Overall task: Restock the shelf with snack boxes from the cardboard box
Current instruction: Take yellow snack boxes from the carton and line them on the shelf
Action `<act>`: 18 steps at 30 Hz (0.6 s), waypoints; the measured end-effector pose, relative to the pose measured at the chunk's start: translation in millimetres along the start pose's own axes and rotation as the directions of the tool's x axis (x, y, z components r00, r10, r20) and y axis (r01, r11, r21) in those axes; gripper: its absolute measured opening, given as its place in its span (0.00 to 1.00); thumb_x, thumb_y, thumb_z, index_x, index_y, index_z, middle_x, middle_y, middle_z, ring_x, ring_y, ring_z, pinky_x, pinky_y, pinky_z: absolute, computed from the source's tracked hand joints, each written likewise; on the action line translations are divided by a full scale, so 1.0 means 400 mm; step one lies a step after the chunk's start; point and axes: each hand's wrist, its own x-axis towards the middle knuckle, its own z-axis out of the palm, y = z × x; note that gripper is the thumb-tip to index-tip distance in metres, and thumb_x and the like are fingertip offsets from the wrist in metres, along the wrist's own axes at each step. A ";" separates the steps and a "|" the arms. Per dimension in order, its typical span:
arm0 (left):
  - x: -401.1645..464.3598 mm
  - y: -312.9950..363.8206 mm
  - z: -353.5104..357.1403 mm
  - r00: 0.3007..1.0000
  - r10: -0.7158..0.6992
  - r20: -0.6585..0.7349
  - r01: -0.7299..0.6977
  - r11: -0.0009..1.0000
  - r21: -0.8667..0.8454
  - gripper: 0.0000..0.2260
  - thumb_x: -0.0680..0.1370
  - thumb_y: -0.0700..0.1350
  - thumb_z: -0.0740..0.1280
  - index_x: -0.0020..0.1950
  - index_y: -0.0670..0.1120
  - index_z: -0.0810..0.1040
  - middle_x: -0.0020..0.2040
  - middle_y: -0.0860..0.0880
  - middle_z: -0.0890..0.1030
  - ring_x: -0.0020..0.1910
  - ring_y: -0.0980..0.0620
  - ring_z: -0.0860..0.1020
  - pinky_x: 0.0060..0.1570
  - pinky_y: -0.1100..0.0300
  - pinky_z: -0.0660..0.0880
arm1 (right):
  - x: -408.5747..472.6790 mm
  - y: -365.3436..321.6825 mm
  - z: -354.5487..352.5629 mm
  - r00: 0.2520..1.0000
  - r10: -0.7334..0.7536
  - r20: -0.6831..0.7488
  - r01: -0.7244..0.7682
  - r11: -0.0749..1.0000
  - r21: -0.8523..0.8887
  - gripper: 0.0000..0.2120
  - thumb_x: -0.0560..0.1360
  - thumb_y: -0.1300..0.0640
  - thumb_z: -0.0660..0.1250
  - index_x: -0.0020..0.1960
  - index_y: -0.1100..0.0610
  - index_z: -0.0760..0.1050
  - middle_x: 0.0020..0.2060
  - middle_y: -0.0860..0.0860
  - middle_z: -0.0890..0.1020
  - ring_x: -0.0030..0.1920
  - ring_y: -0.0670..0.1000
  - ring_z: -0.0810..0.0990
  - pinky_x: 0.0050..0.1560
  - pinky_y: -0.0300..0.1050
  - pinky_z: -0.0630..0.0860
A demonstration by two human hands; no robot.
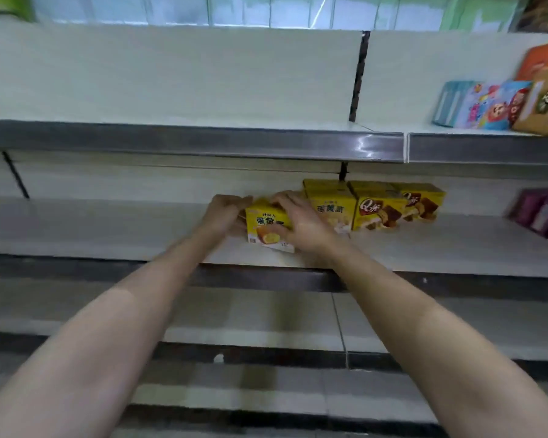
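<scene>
Across the whole view runs a tiered cream-white metal store shelving unit (pixel 171 77) with grey front rails, its back panels pale and its boards stacked one below another towards the bottom of the frame. On the middle white shelf board (pixel 108 229) both bare forearms reach in from below. To the right on the same board stands a row of yellow cardboard snack boxes (pixel 374 207), touching one another, two printed with brown cakes. Higher up at the far right sit colourful cartoon-printed cartons (pixel 487 105) beside an orange-brown box (pixel 541 102), and purple packs (pixel 541 213) lie at the right edge of the middle board. Between the hands is a yellow egg-yolk cake snack box (pixel 266 224), upright on the board just left of the row and close against it. The left hand (pixel 225 213) curls round its left end, fingers bent over the top edge. The right hand (pixel 298 219) grips its right end, fingers wrapped over the top and thumb pressed on the printed front.
</scene>
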 end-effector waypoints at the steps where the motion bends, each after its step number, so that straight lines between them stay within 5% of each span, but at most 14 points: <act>1: -0.008 0.000 -0.015 1.000 -0.014 0.010 0.014 0.999 -0.029 0.14 0.77 0.50 0.71 0.41 0.39 0.83 0.38 0.37 0.84 0.38 0.38 0.84 0.45 0.42 0.82 | 0.019 -0.006 0.005 1.000 -0.004 0.017 0.004 1.000 -0.019 0.27 0.75 0.46 0.72 0.69 0.56 0.70 0.66 0.56 0.73 0.67 0.58 0.70 0.66 0.55 0.69; 4: -0.023 -0.002 -0.041 0.997 0.008 0.072 -0.008 1.000 -0.005 0.11 0.73 0.47 0.73 0.42 0.38 0.83 0.41 0.40 0.84 0.44 0.41 0.84 0.46 0.53 0.80 | 0.077 -0.011 0.012 0.999 -0.029 0.031 0.032 0.996 -0.085 0.27 0.74 0.46 0.72 0.69 0.54 0.72 0.66 0.53 0.76 0.66 0.57 0.72 0.66 0.50 0.66; 8: 0.007 -0.014 -0.029 0.989 0.142 0.052 -0.151 0.897 0.415 0.05 0.71 0.44 0.75 0.43 0.44 0.83 0.39 0.49 0.84 0.38 0.57 0.81 0.36 0.68 0.71 | 0.135 0.010 0.019 0.999 -0.025 0.032 0.031 0.979 -0.201 0.28 0.71 0.49 0.75 0.68 0.56 0.73 0.61 0.56 0.80 0.61 0.59 0.76 0.59 0.50 0.71; 13: 0.107 -0.025 0.031 0.980 0.198 -0.035 -0.149 0.832 0.534 0.07 0.72 0.41 0.72 0.45 0.37 0.81 0.41 0.40 0.83 0.43 0.43 0.82 0.42 0.53 0.76 | 0.192 0.039 0.024 0.999 0.046 0.018 -0.033 0.890 -0.454 0.31 0.70 0.45 0.75 0.69 0.52 0.71 0.63 0.54 0.75 0.62 0.58 0.74 0.63 0.55 0.70; 18: 0.204 -0.039 0.094 0.976 0.219 -0.024 -0.164 0.796 0.583 0.04 0.74 0.39 0.71 0.45 0.40 0.79 0.46 0.38 0.83 0.47 0.40 0.81 0.37 0.59 0.66 | 0.236 0.067 0.022 0.981 0.192 -0.009 -0.172 0.858 -0.484 0.27 0.67 0.51 0.78 0.62 0.58 0.74 0.57 0.57 0.79 0.57 0.59 0.78 0.57 0.49 0.75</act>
